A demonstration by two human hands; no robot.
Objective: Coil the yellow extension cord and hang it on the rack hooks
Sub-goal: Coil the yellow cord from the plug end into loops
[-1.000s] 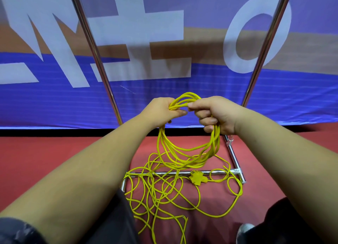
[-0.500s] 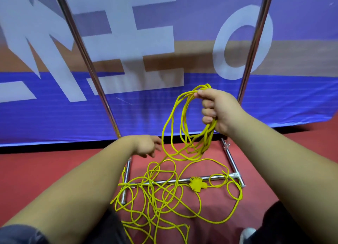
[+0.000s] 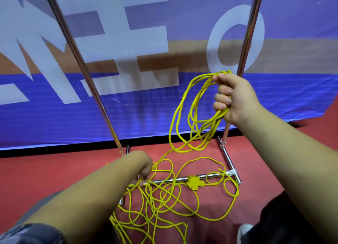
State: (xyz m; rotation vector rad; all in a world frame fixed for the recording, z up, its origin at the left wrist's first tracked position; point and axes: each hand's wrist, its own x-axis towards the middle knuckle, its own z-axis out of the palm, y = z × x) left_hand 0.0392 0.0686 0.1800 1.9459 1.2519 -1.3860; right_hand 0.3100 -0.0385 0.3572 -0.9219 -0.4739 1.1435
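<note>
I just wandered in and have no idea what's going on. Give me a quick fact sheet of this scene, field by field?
Activity: coiling a yellow cord in front of a metal rack
Right hand: raised, grips the gathered loops
Left hand: low near the floor, grips a loose strand
Rest of cord: tangled on the red floor, across the rack's base bar
Socket end: lying at the base bar
Hooks: not in view
Progress: most cord uncoiled, nothing hung yet
</note>
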